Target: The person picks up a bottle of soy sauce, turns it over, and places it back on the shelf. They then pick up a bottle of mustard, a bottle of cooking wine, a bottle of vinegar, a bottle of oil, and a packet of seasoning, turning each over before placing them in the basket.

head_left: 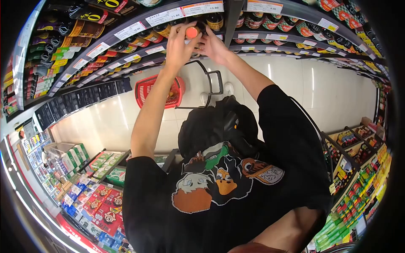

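Note:
Up at the shelf edge my left hand [179,46] is closed around a bottle, with its round orange-red cap [192,33] facing me. From the other side my right hand [214,47] has its fingers curled against the same bottle, below the cap. The hands hide most of the bottle's body and label. Just behind them stands a dark bottle with a yellow label [215,22] on the shelf, close to my right fingertips.
Shelf rails with price tags [202,7] curve across the top, full of bottles and jars. Below on the pale tiled floor [287,76] stands a red basket [142,93] with something inside, beside a black handle frame [216,82]. Stacked boxed goods [103,208] stand at lower left.

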`<state>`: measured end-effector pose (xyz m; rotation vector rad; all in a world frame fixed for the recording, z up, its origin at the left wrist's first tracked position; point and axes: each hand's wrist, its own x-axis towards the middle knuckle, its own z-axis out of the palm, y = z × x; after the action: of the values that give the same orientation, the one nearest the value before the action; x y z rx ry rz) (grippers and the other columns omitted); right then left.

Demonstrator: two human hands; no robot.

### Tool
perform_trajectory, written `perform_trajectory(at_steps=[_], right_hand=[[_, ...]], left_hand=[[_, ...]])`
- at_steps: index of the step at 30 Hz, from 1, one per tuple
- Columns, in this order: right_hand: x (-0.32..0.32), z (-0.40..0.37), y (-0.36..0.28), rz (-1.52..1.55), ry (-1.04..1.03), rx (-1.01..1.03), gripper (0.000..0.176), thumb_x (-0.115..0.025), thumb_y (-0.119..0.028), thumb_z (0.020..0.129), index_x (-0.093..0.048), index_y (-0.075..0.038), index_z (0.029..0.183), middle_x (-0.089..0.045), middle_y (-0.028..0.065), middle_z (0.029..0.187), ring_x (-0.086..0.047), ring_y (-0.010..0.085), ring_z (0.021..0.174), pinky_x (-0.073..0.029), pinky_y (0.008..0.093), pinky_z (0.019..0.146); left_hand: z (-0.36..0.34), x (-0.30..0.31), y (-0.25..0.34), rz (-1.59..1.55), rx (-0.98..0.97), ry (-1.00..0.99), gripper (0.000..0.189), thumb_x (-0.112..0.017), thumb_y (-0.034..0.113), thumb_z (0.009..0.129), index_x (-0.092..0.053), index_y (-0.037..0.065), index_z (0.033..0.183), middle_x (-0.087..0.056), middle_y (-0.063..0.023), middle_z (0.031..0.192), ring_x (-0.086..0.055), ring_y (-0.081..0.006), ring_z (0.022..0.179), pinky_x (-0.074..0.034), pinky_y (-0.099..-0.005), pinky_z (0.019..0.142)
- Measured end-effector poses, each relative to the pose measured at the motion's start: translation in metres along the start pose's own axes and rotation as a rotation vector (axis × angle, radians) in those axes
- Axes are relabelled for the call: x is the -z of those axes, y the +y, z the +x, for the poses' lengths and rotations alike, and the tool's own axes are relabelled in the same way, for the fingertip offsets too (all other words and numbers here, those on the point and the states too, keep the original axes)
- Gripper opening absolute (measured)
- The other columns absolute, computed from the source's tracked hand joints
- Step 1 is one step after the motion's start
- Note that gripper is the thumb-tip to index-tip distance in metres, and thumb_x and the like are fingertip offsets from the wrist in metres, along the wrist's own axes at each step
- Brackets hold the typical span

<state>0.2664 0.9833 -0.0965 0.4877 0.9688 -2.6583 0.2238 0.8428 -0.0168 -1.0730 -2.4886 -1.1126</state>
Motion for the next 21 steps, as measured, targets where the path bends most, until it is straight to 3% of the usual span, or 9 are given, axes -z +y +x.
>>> perform_trajectory(at_steps=[1,2,6,7,10,11,15,19,21], right_hand=[[0.002,0.003,-0.001,0.0,-0.001,-0.003,0.062,-0.034,-0.059,0.104,-0.045,-0.004,0.13,-0.06,0.0069,0.11,-0.062,0.0254,0.109,-0.051,0.0443,0.102],[0.004,0.005,-0.002,0.02,-0.004,-0.016,0.062,-0.035,-0.059,0.104,-0.042,-0.003,0.131,-0.06,0.008,0.112,-0.062,0.0261,0.109,-0.051,0.0444,0.102],[0.007,-0.001,-0.006,0.009,-0.035,-0.044,0.064,-0.038,-0.056,0.104,-0.035,0.0,0.135,-0.06,0.0134,0.123,-0.061,0.0265,0.109,-0.051,0.0438,0.101],[0.007,-0.006,-0.007,0.009,-0.032,-0.043,0.064,-0.038,-0.056,0.104,-0.035,0.0,0.135,-0.06,0.0134,0.123,-0.061,0.0265,0.109,-0.051,0.0438,0.101],[0.001,-0.022,-0.01,0.01,-0.016,-0.067,0.055,-0.04,-0.051,0.106,-0.042,-0.003,0.133,-0.059,0.0117,0.127,-0.06,0.0233,0.109,-0.05,0.0419,0.1],[-0.003,-0.027,-0.011,0.023,-0.002,-0.063,0.055,-0.041,-0.049,0.106,-0.039,-0.002,0.135,-0.06,0.0132,0.129,-0.06,0.0232,0.107,-0.05,0.041,0.099],[-0.005,-0.032,-0.012,-0.059,0.048,0.005,0.062,-0.043,-0.046,0.106,-0.028,0.002,0.143,-0.064,0.0165,0.125,-0.063,0.025,0.104,-0.053,0.0392,0.095],[-0.002,-0.035,-0.02,-0.018,0.105,0.019,0.049,-0.044,-0.039,0.107,-0.038,-0.002,0.138,-0.065,0.0178,0.124,-0.064,0.0239,0.103,-0.054,0.0395,0.093],[0.004,-0.037,-0.02,-0.004,0.097,0.012,0.05,-0.044,-0.04,0.107,-0.036,-0.001,0.137,-0.063,0.0179,0.128,-0.063,0.0235,0.102,-0.054,0.0385,0.092]], left_hand=[[0.004,-0.002,0.001,-0.015,0.019,0.017,0.035,-0.076,0.021,0.085,-0.067,0.009,0.117,-0.065,-0.0162,0.099,-0.064,-0.031,0.093,-0.052,-0.0399,0.085],[0.007,-0.004,0.001,-0.014,0.021,0.018,0.035,-0.076,0.021,0.085,-0.067,0.009,0.117,-0.065,-0.0162,0.099,-0.064,-0.031,0.093,-0.052,-0.0399,0.085],[0.02,-0.015,-0.005,-0.29,0.324,-0.036,0.031,-0.072,0.017,0.089,-0.064,0.0,0.113,-0.068,-0.0143,0.09,-0.066,-0.0243,0.082,-0.054,-0.0376,0.076],[0.024,-0.018,-0.008,-0.411,0.442,-0.054,0.028,-0.069,0.015,0.091,-0.063,-0.003,0.112,-0.069,-0.0138,0.086,-0.067,-0.0218,0.076,-0.055,-0.036,0.071],[0.037,-0.027,-0.011,-0.689,0.501,-0.048,0.025,-0.065,0.011,0.094,-0.061,-0.008,0.109,-0.071,-0.0142,0.08,-0.068,-0.0187,0.067,-0.057,-0.0321,0.06],[0.041,-0.029,-0.011,-0.704,0.511,-0.055,0.022,-0.062,0.009,0.097,-0.061,-0.007,0.112,-0.07,-0.0133,0.094,-0.071,-0.0191,0.079,-0.059,-0.0284,0.065],[0.056,-0.04,-0.016,-0.665,0.434,-0.036,0.019,-0.057,0.003,0.097,-0.06,-0.011,0.11,-0.07,-0.0172,0.101,-0.073,-0.0215,0.081,-0.061,-0.0294,0.066],[0.066,-0.039,-0.036,-0.69,0.439,-0.151,0.021,-0.051,-0.002,0.096,-0.062,-0.008,0.113,-0.071,-0.0156,0.102,-0.073,-0.0248,0.083,-0.06,-0.0297,0.069],[0.069,-0.038,-0.043,-0.722,0.469,-0.149,0.022,-0.05,-0.002,0.096,-0.062,-0.006,0.114,-0.071,-0.0159,0.103,-0.073,-0.0247,0.085,-0.059,-0.0298,0.07]])
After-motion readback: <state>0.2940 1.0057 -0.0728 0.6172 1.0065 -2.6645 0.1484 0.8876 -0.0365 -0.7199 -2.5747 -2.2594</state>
